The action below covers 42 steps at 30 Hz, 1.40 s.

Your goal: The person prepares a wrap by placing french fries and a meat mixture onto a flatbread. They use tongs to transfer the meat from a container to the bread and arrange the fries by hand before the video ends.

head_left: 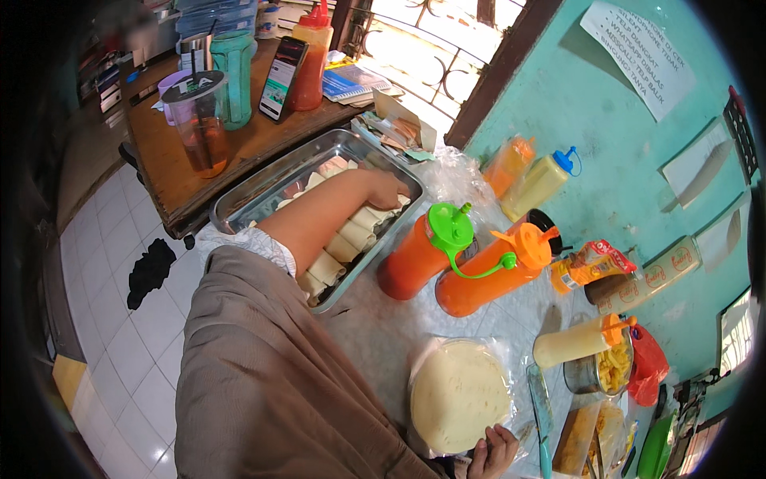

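My left hand [384, 190] reaches across a long metal tray [263, 188] and its fingers curl down over a pale roll at the far end. Rows of pale rolled wraps [355, 235] fill the tray under my forearm. My right hand [492, 453] shows only at the lower edge, fingers apart, touching the near edge of a stack of round flatbreads [459, 395] in clear plastic. A wide brown sleeve covers my left upper arm.
Two orange squeeze bottles, one green-capped [415, 255] and one orange-capped [487, 279], lie beside the tray. A pale sauce bottle [570, 342], a metal bowl of yellow shreds [610, 367] and a teal wall are to the right. A wooden table holds a drink cup [203, 128], phone [282, 78] and teal jug [233, 76].
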Motion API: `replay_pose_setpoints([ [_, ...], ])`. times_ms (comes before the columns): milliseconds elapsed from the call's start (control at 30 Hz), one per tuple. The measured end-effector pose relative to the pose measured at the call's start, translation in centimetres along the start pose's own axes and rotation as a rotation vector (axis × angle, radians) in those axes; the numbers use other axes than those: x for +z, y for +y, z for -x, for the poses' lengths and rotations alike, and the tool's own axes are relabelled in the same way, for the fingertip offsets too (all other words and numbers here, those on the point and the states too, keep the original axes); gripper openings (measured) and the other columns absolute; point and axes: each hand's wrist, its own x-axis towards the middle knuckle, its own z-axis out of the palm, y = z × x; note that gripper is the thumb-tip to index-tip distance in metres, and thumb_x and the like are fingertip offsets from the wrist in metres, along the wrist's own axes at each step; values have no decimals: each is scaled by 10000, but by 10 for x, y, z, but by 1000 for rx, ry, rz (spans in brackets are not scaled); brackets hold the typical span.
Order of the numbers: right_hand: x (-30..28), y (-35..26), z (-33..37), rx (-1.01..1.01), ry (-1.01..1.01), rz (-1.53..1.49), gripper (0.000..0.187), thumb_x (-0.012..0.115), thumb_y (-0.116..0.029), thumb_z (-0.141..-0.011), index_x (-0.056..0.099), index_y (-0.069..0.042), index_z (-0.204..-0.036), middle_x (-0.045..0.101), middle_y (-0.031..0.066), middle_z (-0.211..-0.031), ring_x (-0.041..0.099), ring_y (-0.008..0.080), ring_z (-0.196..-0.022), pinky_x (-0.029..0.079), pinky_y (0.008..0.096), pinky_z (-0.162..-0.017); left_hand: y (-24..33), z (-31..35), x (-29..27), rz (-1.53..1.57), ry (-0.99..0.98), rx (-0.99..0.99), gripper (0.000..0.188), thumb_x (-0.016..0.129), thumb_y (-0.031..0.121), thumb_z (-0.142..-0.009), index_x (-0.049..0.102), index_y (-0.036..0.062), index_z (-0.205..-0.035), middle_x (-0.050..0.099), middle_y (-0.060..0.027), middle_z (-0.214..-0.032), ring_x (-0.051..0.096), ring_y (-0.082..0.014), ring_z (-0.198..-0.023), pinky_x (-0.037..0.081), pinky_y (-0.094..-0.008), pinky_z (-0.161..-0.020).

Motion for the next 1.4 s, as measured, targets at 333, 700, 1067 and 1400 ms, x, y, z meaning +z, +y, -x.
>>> replay_pose_setpoints([
  [333,7,3,-2,59,55,19,219,617,-102,-770,637,-9,-967,599,171,-989,557,331,-895,426,420,-781,-4,1,5,-42,7,6,649,534,488,-865,361,209,-1425,343,-193,-1459,285,-358,-1367,154,-598,-1098],
  [700,5,2,-16,-12,154,24,255,638,-65,-707,633,-31,-960,605,141,-969,582,304,-850,443,408,-721,-14,4,8,-200,54,73,752,504,558,-815,354,129,-1414,359,-163,-1447,309,-346,-1346,141,-563,-1113],
  [1067,5,0,-5,35,132,15,226,626,-58,-721,642,-21,-943,608,158,-993,574,320,-885,434,413,-778,-35,0,7,242,132,65,506,385,417,-925,493,153,-1342,457,-81,-1413,297,-341,-1367,167,-631,-1061],
  [1400,-31,-3,-29,181,-188,-161,220,673,-153,-743,656,-49,-937,606,149,-938,591,332,-851,466,407,-743,2,140,-30,778,753,374,368,550,183,-901,566,11,-1225,578,-95,-1229,499,-201,-1187,337,-325,-1030],
])
